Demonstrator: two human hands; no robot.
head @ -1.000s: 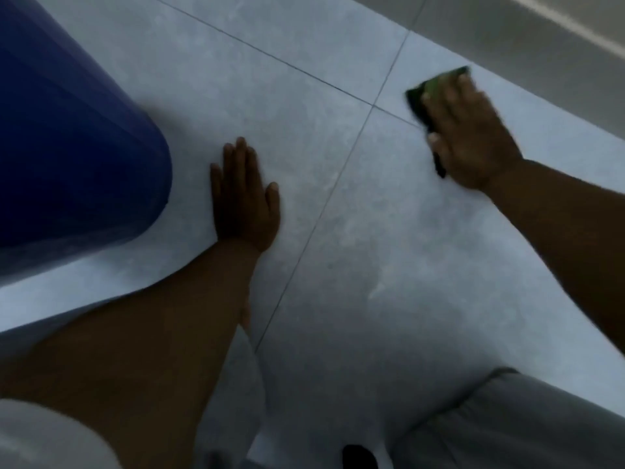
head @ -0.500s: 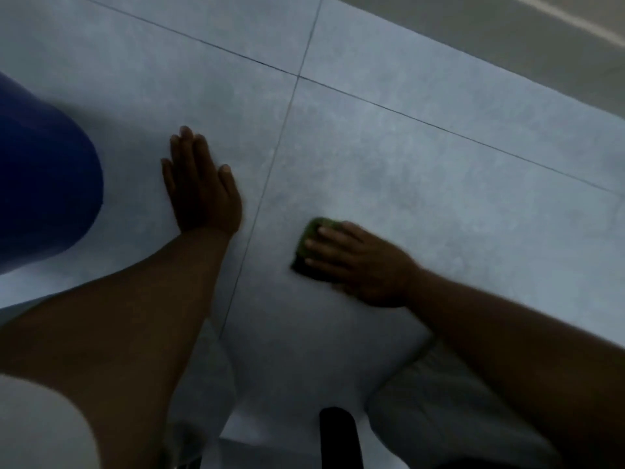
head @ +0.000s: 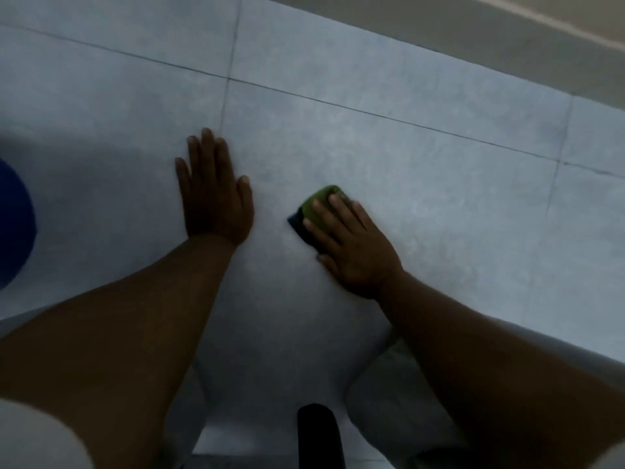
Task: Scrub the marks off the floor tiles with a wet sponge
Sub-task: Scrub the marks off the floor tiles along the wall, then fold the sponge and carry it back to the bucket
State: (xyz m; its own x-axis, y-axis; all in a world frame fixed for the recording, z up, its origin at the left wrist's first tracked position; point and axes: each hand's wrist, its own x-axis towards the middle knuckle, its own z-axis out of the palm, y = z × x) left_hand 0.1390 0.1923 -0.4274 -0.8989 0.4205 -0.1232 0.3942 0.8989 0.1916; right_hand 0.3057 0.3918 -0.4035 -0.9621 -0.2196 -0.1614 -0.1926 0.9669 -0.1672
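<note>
A green sponge (head: 319,203) with a dark underside lies flat on a pale grey-blue floor tile (head: 422,184), just right of centre. My right hand (head: 351,245) presses down on it, fingers spread over its top, so most of the sponge is hidden. To the left, my left hand (head: 213,194) rests flat on the floor with fingers extended, holding nothing, about a hand's width from the sponge. No distinct marks are visible on the tiles in this dim light.
A blue rounded container (head: 13,225) sits at the left edge. Grout lines (head: 338,104) cross the floor beyond the hands. A darker strip along a wall base (head: 473,38) runs top right. My grey-clad knees (head: 389,394) and a black object (head: 318,434) are at the bottom.
My right hand swept the sponge from the far right tile toward me, then it sits a little farther right and forward now. The view shifted, so the blue container slid left. My left hand stayed planted.
</note>
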